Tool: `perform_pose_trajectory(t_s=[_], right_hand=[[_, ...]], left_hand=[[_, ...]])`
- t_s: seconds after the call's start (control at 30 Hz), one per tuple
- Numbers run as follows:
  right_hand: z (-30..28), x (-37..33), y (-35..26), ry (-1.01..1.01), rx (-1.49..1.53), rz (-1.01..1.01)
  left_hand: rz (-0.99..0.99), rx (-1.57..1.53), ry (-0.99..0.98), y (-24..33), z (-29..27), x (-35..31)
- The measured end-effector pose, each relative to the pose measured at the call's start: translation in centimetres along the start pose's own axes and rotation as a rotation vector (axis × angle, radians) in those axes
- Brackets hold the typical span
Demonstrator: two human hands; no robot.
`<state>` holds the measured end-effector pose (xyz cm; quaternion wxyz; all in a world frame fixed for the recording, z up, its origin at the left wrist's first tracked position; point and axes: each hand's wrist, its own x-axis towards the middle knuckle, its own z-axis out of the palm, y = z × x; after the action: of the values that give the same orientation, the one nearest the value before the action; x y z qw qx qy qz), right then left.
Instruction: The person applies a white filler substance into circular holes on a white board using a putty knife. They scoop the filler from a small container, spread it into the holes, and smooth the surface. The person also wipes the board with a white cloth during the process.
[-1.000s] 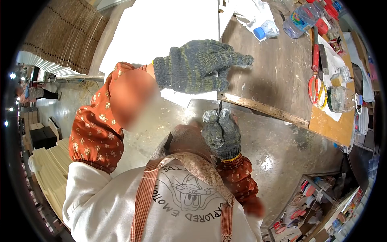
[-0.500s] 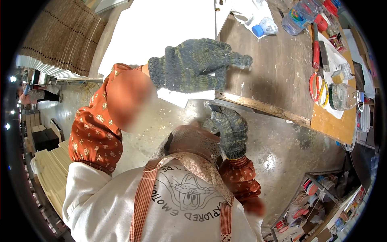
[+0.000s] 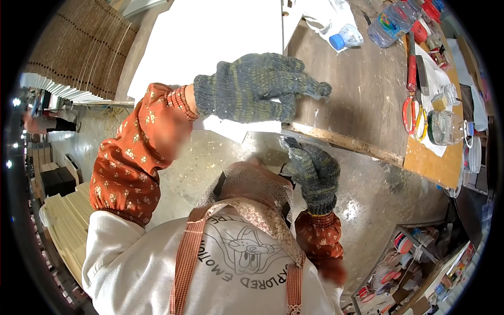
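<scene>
At far left, stacks of pale wood strips (image 3: 58, 210) stand on the floor, w/ a woven brown mat (image 3: 79, 47) above them. Centre: left hand (image 3: 252, 86), in a grey knit glove, lies flat w/ fingers stretched out, pressing down on a white sheet (image 3: 210, 37) where it meets the near edge of the wooden workbench (image 3: 357, 105); fingertips reach onto the bench top, nothing gripped. Just below, right hand (image 3: 312, 170), same kind of glove, sits under the bench edge w/ fingers curled; can't tell if it holds anything. Containers, bench far side: a clear plastic bottle w/ blue cap (image 3: 344, 38) lying down, contents not visible; a larger clear bottle (image 3: 391, 21) on its side, looks empty. Right end: a clear glass jar (image 3: 443, 127) upright, contents unclear, just beside red-handled scissors (image 3: 409, 113). Lower right: shelf (image 3: 415, 262) w/ small tubs & cans, too small to tell apart.
</scene>
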<state>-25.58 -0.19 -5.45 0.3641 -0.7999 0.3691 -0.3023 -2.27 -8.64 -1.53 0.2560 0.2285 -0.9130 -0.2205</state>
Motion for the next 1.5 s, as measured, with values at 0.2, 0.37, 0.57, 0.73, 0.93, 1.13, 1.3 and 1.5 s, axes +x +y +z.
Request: perform_pose_trajectory(t_s=[0.2,0.37,0.57,0.73,0.93,1.13,1.3,1.5], right_hand=[[-0.5,0.5,0.3,-0.075,-0.14,-0.136],[-1.7,1.6,0.8,-0.163,-0.141,-0.228],[-3.0,2.1,2.7,-0.173,-0.284,-0.359],[-3.5,2.2,4.8,-0.297,-0.344,-0.325],[-3.6,2.7,5.3,-0.269,-0.399,-0.509],[-3.9,2.6,4.8,-0.23,-0.425,-0.509],[-3.9,2.6,4.2,-0.276,-0.425,-0.471],[-3.7,1.7,3.7,-0.219,-0.509,-0.428]], left_hand=[[-0.003,0.194,-0.011,0.8,-0.6,-0.2],[-0.092,0.152,-0.035,1.0,-0.4,0.2],[-0.049,0.198,-0.003,0.7,-0.2,-0.1],[0.005,0.152,0.03,0.6,-0.3,0.1],[0.009,0.106,0.053,0.3,-0.2,-0.3],[-0.024,-0.003,0.116,1.0,-0.1,0.2],[0.065,0.042,0.106,-0.4,0.5,-0.2],[0.135,0.17,0.095,-0.3,0.3,0.4]])
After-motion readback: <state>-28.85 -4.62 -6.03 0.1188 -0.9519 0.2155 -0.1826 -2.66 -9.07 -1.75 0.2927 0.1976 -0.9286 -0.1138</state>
